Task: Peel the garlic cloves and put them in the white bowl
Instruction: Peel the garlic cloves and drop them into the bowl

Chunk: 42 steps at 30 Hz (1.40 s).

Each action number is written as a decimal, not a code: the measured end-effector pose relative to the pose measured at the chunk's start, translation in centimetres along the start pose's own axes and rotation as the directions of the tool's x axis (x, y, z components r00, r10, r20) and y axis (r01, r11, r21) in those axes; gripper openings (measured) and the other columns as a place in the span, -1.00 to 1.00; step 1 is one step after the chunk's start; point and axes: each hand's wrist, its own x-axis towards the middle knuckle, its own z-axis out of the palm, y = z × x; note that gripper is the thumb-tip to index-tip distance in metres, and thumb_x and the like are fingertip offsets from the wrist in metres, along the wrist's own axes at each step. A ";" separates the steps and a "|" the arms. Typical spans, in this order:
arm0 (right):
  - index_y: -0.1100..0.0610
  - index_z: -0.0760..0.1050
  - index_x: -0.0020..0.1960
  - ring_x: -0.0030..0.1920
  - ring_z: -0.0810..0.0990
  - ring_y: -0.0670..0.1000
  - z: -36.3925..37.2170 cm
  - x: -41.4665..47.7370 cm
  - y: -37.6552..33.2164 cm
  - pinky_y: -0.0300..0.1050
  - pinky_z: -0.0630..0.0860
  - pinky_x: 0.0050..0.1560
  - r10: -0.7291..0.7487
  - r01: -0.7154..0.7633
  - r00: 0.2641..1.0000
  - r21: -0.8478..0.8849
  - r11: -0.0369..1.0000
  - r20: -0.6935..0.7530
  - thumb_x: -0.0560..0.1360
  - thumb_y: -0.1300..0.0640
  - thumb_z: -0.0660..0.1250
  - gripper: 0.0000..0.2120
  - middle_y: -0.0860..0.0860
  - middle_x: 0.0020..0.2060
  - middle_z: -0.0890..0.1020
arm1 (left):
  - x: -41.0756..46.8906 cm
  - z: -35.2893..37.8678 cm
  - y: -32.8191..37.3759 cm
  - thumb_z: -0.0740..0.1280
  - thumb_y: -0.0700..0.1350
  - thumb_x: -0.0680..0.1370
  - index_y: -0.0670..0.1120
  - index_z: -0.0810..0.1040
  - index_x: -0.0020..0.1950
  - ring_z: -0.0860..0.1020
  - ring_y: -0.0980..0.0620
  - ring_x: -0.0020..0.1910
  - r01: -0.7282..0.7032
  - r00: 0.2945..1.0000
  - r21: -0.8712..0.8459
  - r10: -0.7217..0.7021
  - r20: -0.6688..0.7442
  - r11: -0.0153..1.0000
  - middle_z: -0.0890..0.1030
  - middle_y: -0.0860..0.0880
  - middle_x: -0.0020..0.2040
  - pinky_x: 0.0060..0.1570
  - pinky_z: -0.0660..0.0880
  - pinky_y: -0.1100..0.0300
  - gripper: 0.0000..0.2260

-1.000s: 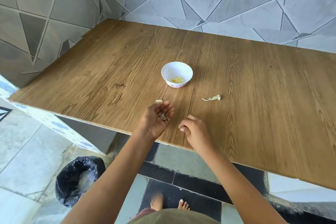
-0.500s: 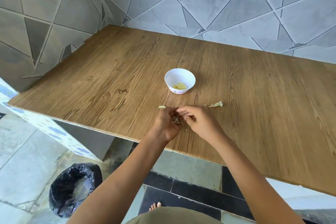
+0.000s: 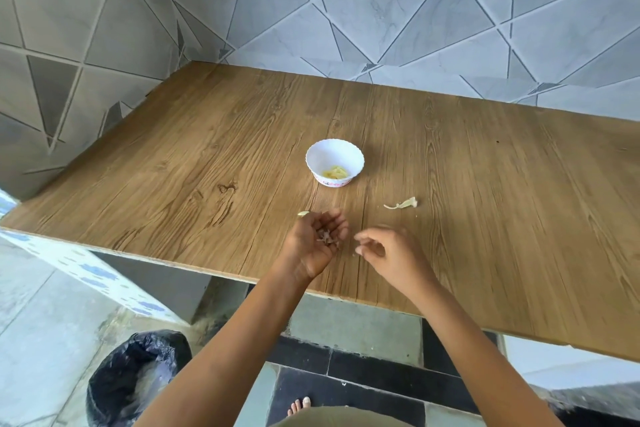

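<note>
Cupping garlic skins (image 3: pixel 325 238), left hand (image 3: pixel 313 246) beside right hand (image 3: pixel 389 253); white bowl (image 3: pixel 329 155) print illegible.

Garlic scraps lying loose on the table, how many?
2: a small piece by the left hand, a stringy scrap near-right of the white bowl; others may be hidden.
</note>
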 end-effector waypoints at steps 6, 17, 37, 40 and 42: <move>0.17 0.63 -0.15 -0.27 0.54 -0.07 1.4 0.3 0.6 -0.13 0.53 -0.19 0.076 -0.072 0.992 -0.035 0.997 0.105 0.43 0.23 0.44 -0.99 -0.04 -0.23 0.58 | -0.6 -0.8 -0.3 0.08 -0.16 0.63 -0.29 0.54 -0.12 0.55 -0.07 -0.16 -0.029 0.999 -0.013 0.029 -0.043 0.999 0.58 -0.19 -0.18 -0.08 0.48 0.15 -0.69; 0.12 0.44 -0.13 -0.14 0.45 -0.05 -1.7 2.5 0.5 -0.05 0.43 -0.14 -0.183 0.182 0.973 0.018 0.983 0.137 0.51 0.28 0.27 -0.92 -0.10 -0.17 0.46 | -0.9 0.0 -1.3 0.05 -0.16 0.64 -0.28 0.53 -0.13 0.53 -0.06 -0.20 -0.044 0.996 -0.014 0.042 -0.079 0.999 0.57 -0.19 -0.20 -0.12 0.49 0.15 -0.67; 0.09 0.61 -0.05 -0.09 0.57 -0.14 -1.1 1.6 0.5 -0.21 0.50 -0.07 -0.140 0.174 0.978 0.232 0.957 -0.155 0.44 0.27 0.34 -0.85 -0.19 -0.12 0.60 | -1.7 1.7 -2.1 0.05 -0.16 0.64 -0.28 0.54 -0.14 0.58 -0.06 -0.27 -0.062 0.996 -0.082 0.056 -0.075 0.995 0.62 -0.19 -0.29 -0.21 0.55 0.17 -0.66; 0.10 0.60 0.00 -0.06 0.59 -0.18 0.0 1.9 -0.8 -0.33 0.47 -0.01 -0.015 0.060 0.994 0.442 0.895 -0.106 0.48 0.31 0.32 -0.82 -0.15 -0.10 0.65 | -2.6 0.1 -1.0 0.06 -0.17 0.63 -0.30 0.54 -0.12 0.55 -0.07 -0.18 -0.113 0.989 -0.163 0.095 -0.110 0.980 0.59 -0.20 -0.19 -0.07 0.50 0.15 -0.67; 0.10 0.60 0.03 -0.05 0.60 -0.20 1.4 2.3 -2.7 -0.40 0.45 -0.01 -0.002 0.025 0.999 0.524 0.852 -0.045 0.49 0.33 0.31 -0.80 -0.13 -0.09 0.65 | -3.6 -1.9 0.2 0.04 -0.17 0.63 -0.30 0.54 -0.11 0.55 -0.06 -0.16 -0.156 0.982 -0.210 0.128 -0.140 0.965 0.59 -0.20 -0.20 -0.10 0.52 0.16 -0.66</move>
